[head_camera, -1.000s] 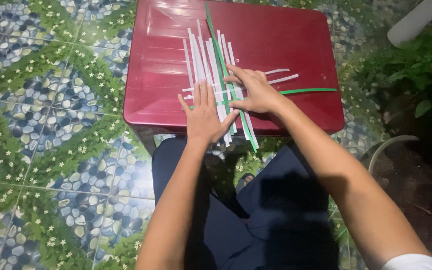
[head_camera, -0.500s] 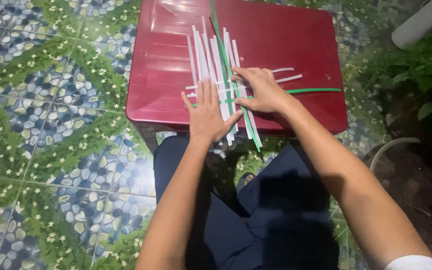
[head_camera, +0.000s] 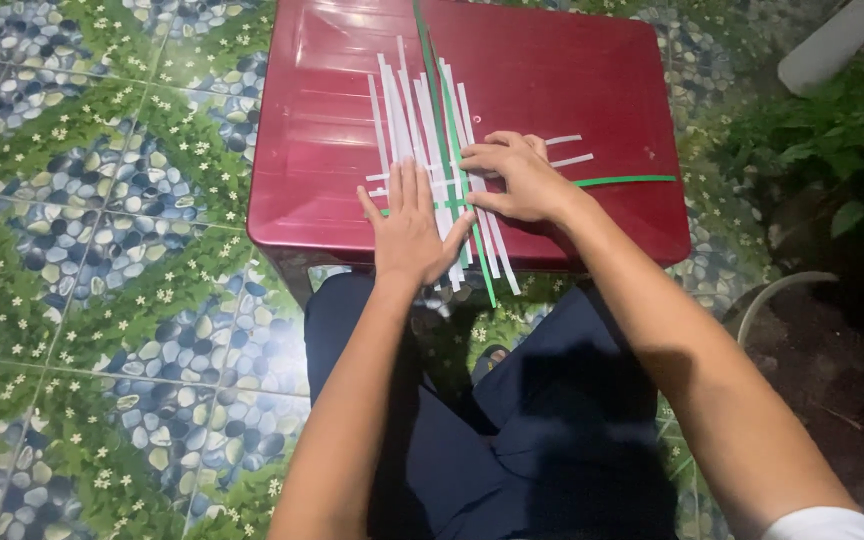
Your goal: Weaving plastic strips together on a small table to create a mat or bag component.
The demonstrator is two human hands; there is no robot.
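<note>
Head view, L to R: your left hand [head_camera: 410,225] lies flat, fingers spread, pinning white strips [head_camera: 404,110] on the red counter [head_camera: 572,70]. Right hand [head_camera: 517,178] pinches a green strip [head_camera: 624,181] crossing them w/ thumb & fingertips. Strips look thin, light, floppy, prob. slippery; hold near the crossing, not the ends.

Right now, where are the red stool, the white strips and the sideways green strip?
Red stool [head_camera: 332,170], head view, bare left part of its top.
White strips [head_camera: 392,110], head view, upper part of the bundle.
Green strip [head_camera: 632,180], head view, its free right end.
</note>
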